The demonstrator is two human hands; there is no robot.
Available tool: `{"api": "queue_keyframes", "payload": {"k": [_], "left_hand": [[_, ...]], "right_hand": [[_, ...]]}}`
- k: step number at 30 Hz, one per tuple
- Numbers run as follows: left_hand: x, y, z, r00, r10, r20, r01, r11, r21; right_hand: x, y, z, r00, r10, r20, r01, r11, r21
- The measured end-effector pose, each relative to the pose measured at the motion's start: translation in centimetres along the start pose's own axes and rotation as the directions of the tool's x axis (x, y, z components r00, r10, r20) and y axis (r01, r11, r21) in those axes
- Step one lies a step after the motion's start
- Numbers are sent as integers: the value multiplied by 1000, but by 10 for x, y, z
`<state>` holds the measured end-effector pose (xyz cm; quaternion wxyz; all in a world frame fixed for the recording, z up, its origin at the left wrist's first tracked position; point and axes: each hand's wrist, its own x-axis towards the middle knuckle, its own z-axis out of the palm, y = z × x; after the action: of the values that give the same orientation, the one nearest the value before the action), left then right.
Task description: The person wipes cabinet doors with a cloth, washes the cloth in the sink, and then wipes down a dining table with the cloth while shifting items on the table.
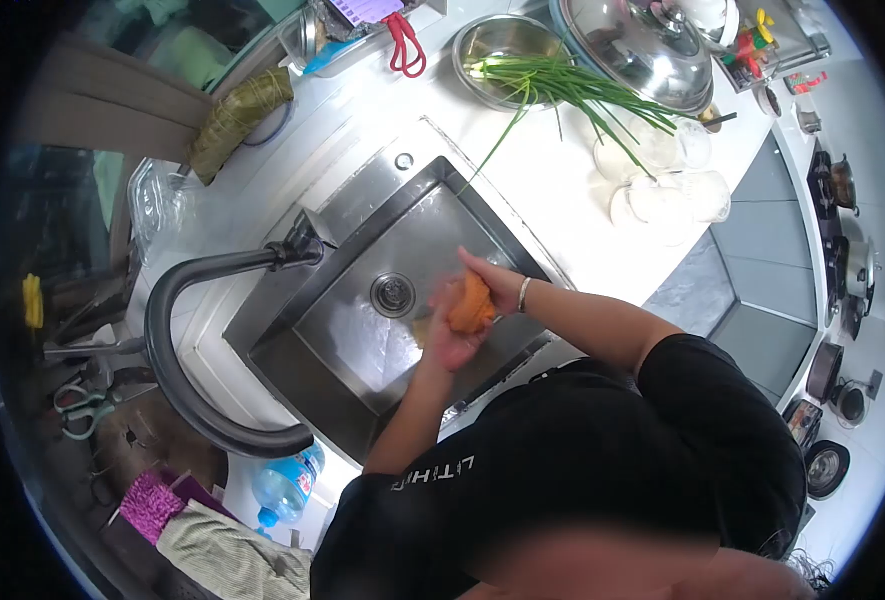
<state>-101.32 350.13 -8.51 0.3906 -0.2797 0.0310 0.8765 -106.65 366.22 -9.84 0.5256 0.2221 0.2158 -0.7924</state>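
Note:
Over the steel sink, an orange cloth is bunched up between my two hands. My left hand presses against it from the lower left, its fingers partly blurred. Around the other side of the same cloth curls my right hand, with a light bracelet on its wrist. A small yellowish thing shows behind my left hand, too covered to name. The sink floor looks wet around the round drain.
A dark curved faucet arches at the left. Beyond the sink, green onions lie across a metal bowl beside a large domed lid. Clear round containers sit on the counter. A blue bottle lies near the faucet.

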Motion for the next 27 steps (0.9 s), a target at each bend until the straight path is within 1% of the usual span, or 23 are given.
{"api": "queue_keyframes", "payload": {"k": [1,3,4,6,7,9,10,12,13,15,16,17,18,20,21,22,23,24,25,26,27], "left_hand": [[0,1,-1,998,-3,-59,4,1000,10],[-1,3,-3,985,-7,-171,13,999,31],[0,5,-9,982,-59,-180,58,998,-10],[0,8,-15,967,-164,-194,149,984,-93],[-3,8,-12,972,-139,-191,144,990,12],[-15,8,22,981,-88,-173,126,967,223],[-15,11,19,984,-132,-120,157,959,234],[-15,16,8,975,-221,-18,218,941,259],[-14,19,1,970,-242,-20,238,933,268],[-11,23,-11,958,-284,-25,279,917,284],[-8,24,-16,967,-242,-78,253,896,365],[-4,24,-20,973,-194,-126,230,866,445],[1,25,-26,976,-141,-168,210,825,525],[17,17,-43,935,69,-348,244,585,773],[25,11,-53,891,186,-415,303,438,846],[35,5,-62,860,325,-394,330,236,914],[40,0,-67,839,418,-349,351,76,933],[44,-4,-70,836,456,-304,345,-7,939],[47,-6,-74,839,463,-287,338,-29,941],[50,-6,-75,847,453,-278,328,-35,944],[50,-4,-74,863,416,-285,311,6,950]], "right_hand": [[0,0,1,999,13,29,-14,1000,24],[13,6,-14,994,-34,-107,30,999,-37],[18,10,-24,983,-58,-174,47,996,-70],[13,5,-7,979,-94,-183,56,977,-205],[9,0,6,977,-113,-183,60,961,-271],[-3,-15,34,995,-89,-54,67,946,-318],[-5,-21,43,997,-74,11,73,937,-341],[-1,-26,49,994,-93,59,109,917,-384],[3,-28,51,991,-101,83,126,906,-404],[20,-28,52,995,-101,-24,80,895,-440],[29,-27,51,992,-102,-77,56,889,-455],[37,-25,46,983,-148,-112,68,847,-528],[48,-21,36,970,-200,-141,77,797,-599],[72,-9,9,922,-328,-206,82,685,-724],[89,3,-13,883,-403,-239,76,627,-775],[102,12,-30,838,-477,-265,63,566,-822],[109,19,-42,790,-560,-251,46,461,-886],[113,24,-49,737,-638,-225,20,352,-936],[115,28,-56,679,-710,-186,-15,239,-971],[109,25,-52,715,-640,-281,-22,381,-924],[96,21,-41,747,-554,-366,-39,514,-857]]}}
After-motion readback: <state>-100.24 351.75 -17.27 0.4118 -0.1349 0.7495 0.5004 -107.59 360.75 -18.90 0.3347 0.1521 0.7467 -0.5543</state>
